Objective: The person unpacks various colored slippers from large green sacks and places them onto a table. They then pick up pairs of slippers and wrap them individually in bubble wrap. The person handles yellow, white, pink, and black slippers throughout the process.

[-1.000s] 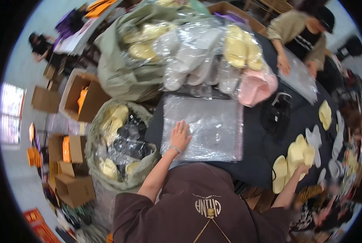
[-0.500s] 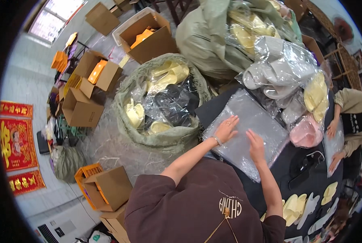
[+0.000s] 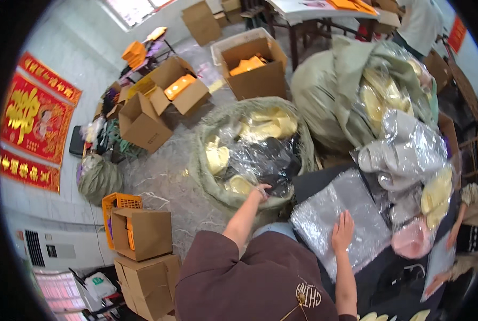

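My left hand (image 3: 261, 191) reaches down into an open green sack (image 3: 207, 176) on the floor, touching a clear-wrapped black item (image 3: 271, 160) among yellow ones; its fingers are partly hidden. My right hand (image 3: 343, 231) lies flat, fingers spread, on a stack of clear plastic bags (image 3: 357, 211) on the dark table (image 3: 394, 278).
Clear-wrapped grey, yellow and pink items (image 3: 410, 160) are piled on the table beyond the bags. A second full green sack (image 3: 330, 80) stands behind. Another person (image 3: 472, 224) works at the right. Cardboard boxes (image 3: 142, 230) and an orange crate (image 3: 116, 203) sit on the floor at left.
My left hand has left the plastic bags and gone left into the open sack. My right hand stays on the bags. The view has turned further left.
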The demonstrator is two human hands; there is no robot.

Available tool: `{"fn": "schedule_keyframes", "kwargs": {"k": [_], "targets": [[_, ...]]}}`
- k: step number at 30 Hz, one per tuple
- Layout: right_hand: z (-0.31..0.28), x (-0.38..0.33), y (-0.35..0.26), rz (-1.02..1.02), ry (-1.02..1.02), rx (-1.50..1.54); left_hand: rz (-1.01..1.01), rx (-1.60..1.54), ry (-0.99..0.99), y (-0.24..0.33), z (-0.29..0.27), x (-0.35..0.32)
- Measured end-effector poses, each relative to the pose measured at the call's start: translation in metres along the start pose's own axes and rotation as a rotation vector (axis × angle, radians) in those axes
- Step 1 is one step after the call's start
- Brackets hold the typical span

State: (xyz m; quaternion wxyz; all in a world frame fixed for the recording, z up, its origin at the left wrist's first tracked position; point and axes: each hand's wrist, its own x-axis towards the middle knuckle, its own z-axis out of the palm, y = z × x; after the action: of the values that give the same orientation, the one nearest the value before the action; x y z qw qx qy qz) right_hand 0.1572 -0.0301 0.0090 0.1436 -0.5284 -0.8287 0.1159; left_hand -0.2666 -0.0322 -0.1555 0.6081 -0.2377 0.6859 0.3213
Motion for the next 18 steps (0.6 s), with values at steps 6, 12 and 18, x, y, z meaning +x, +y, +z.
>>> {"fn": "schedule_keyframes", "kwargs": {"k": [6, 12, 18], "targets": [[-0.001, -0.001, 0.004, -0.015, 0.002, -0.03, 0.031, -0.039, -0.296, -0.003, 0.012, -0.001], [-0.003, -0.003, 0.0, -0.026, -0.017, -0.001, 0.706, -0.128, 0.035, 0.011, 0.017, -0.08], [-0.004, -0.005, 0.001, 0.008, 0.003, 0.009, 1.132, 0.145, 0.279, 0.059, 0.009, -0.182]]}}
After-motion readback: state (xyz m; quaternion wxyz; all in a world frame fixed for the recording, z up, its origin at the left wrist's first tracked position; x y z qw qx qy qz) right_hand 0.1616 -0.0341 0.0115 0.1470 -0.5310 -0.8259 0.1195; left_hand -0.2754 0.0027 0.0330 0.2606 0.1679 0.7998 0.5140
